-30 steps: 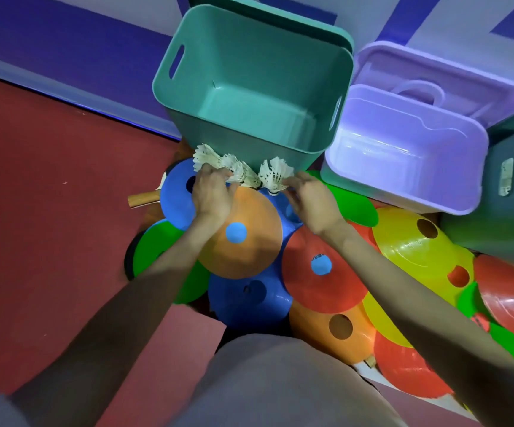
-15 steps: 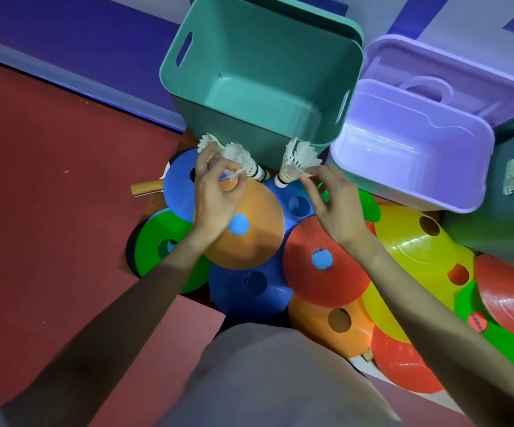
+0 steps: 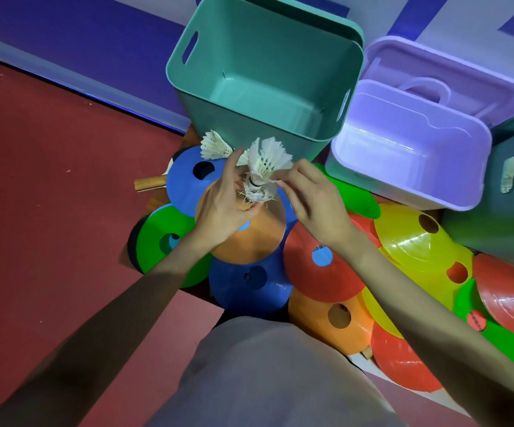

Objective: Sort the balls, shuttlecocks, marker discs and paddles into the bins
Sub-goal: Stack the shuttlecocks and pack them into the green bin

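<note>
Stacking shuttlecocks (image 3: pixel 264 171) with both hands

Teal bin (image 3: pixel 249 97) and lilac bin (image 3: pixel 409 155): smooth moulded plastic with a soft sheen. Marker discs (image 3: pixel 409 241): glossy plastic. Shuttlecocks (image 3: pixel 266 161): white feather, frayed. Paddle handle (image 3: pixel 149 183): bare wood. Red floor (image 3: pixel 49 180): matt, finely textured.

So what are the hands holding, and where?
Both hold shuttlecocks. The left hand grips a nested pair low down, near the cork end. The right hand pinches the top one's feather skirt.
</note>
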### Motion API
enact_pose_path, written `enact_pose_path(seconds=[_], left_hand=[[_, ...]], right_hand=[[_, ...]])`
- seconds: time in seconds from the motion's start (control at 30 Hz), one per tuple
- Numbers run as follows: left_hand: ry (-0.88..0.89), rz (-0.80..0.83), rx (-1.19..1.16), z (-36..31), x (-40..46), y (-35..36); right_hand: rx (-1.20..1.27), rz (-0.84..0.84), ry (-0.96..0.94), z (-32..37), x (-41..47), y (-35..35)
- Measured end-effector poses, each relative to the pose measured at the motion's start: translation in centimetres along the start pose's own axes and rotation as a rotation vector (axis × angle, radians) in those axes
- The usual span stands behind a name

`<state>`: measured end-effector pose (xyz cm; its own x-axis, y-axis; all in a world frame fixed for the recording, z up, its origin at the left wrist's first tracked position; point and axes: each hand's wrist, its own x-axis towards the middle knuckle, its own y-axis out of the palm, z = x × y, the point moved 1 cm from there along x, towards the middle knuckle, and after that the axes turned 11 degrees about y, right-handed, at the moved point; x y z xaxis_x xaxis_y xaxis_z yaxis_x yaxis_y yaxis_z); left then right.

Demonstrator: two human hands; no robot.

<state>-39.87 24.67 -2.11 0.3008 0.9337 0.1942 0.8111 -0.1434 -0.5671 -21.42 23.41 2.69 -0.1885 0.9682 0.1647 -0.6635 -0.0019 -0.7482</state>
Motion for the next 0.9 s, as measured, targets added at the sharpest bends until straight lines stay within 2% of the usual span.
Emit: enact_pose_path(seconds=[0.17, 0.3, 0.6, 0.67, 0.8, 0.87, 0.9], left_hand=[[-0.031, -0.065, -0.062, -0.8, -0.2, -0.3], [-0.048, -0.117, -0.143, -0.7, -0.4, -0.5], [-0.049, -0.137, -0.197, 0.8, -1.9, -0.9], [-0.064, -0.168, -0.185, 1.4, -2.3, -1.1], [-0.126, -0.269, -0.178, 2.4, -2.5, -1.9], [-0.165, -0.292, -0.189, 2.8, -2.5, -2.2], [-0.176, -0.296, -0.196, 3.0, -2.5, -2.4]], right_hand=[[-0.106, 0.052, 0.010, -0.7, -0.2, 1.4], [-0.048, 0.117, 0.037, -1.1, -0.3, 1.7], [-0.020, 0.411, 0.065, -1.3, 0.7, 4.3], [0.004, 0.419, 0.048, -0.8, 1.0, 4.6], [0.059, 0.317, 0.158, -1.1, 2.5, 4.9], [-0.042, 0.316, 0.167, -2.3, 3.9, 5.5], [-0.124, 0.367, 0.180, -3.0, 4.7, 6.0]])
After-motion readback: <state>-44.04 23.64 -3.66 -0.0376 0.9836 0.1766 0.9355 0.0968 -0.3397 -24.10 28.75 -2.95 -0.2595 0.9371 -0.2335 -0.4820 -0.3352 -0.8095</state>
